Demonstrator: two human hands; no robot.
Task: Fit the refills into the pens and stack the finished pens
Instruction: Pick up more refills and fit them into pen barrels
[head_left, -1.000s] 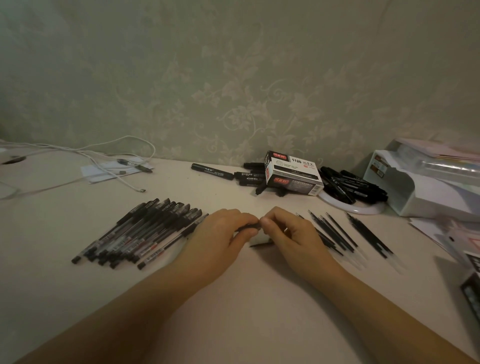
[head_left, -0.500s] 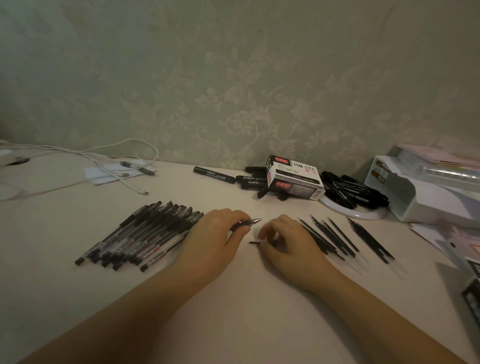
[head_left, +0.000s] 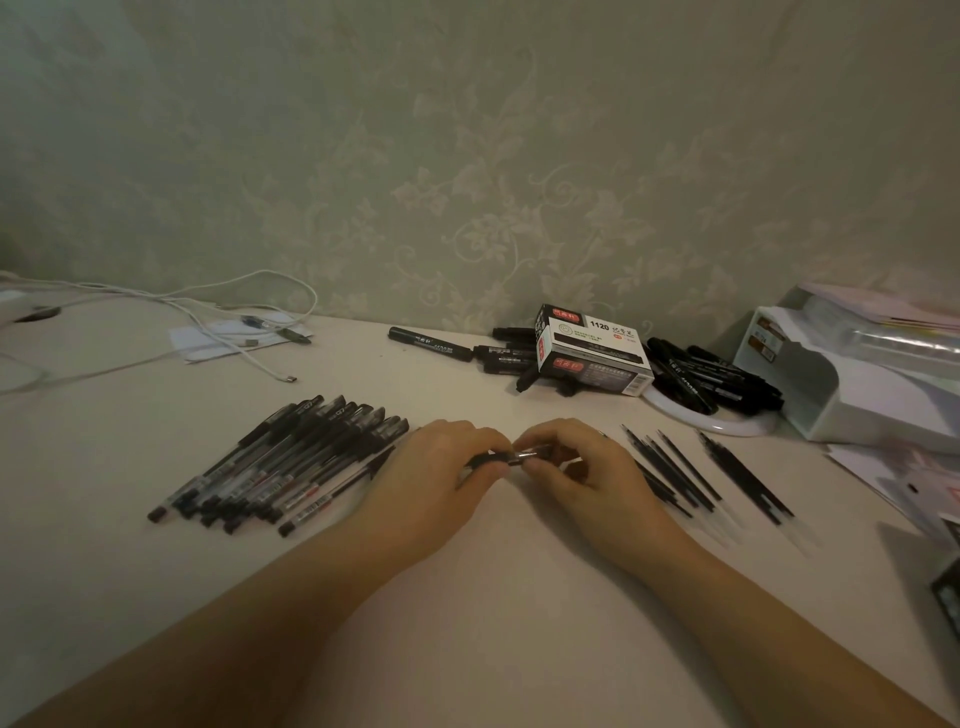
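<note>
My left hand (head_left: 441, 467) and my right hand (head_left: 587, 467) meet at the middle of the table, both pinching one pen (head_left: 511, 457) between their fingertips. The pen's metal tip end shows between the two hands; the rest is hidden by the fingers. A stack of several black-capped pens (head_left: 280, 462) lies to the left of my left hand. Several loose black refills (head_left: 696, 473) lie spread to the right of my right hand.
A marker box (head_left: 592, 348) and black markers (head_left: 711, 374) sit at the back, some on a white plate (head_left: 711, 423). A white organiser (head_left: 857, 374) stands at the right, papers (head_left: 893, 467) in front of it. White cables (head_left: 218, 322) trail at the back left.
Half a second ago the hands were apart, the left holding the pen and the right touching a small part on the table. Now they are together again on the pen.
</note>
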